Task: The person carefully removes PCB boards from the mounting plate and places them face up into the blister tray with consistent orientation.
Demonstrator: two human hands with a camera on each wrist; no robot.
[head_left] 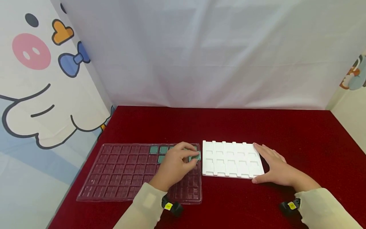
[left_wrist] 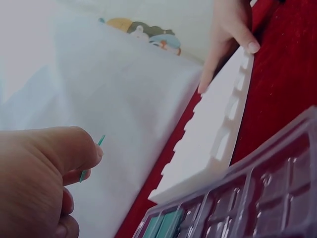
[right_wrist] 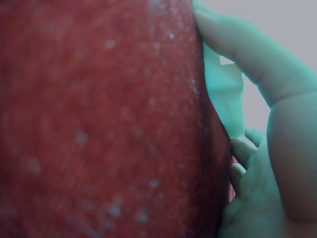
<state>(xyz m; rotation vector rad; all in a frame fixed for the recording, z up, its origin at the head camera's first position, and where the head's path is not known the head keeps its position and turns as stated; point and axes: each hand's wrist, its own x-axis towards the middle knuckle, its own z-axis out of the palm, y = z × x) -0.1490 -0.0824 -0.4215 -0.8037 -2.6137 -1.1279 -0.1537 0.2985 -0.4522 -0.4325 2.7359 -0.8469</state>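
In the left wrist view, a thin green board (left_wrist: 102, 140) is pinched between the thumb and finger of my left hand (head_left: 174, 163), seen nearly edge-on. That hand is over the right part of a clear plastic tray (head_left: 123, 168), whose back rows hold several green boards (head_left: 153, 149); some lie hidden under the hand. Close to its right stands a white compartment tray (head_left: 220, 160) with shallow recesses. My right hand (head_left: 278, 168) holds this white tray by its right end, thumb at the front corner and fingers at the back corner.
Both trays lie on a dark red cloth (head_left: 237, 203) covering the table. A white curtain (head_left: 214, 57) hangs behind it, and a printed cartoon sheet (head_left: 37, 95) stands along the left side. Each wrist carries a small black camera (head_left: 171, 206).
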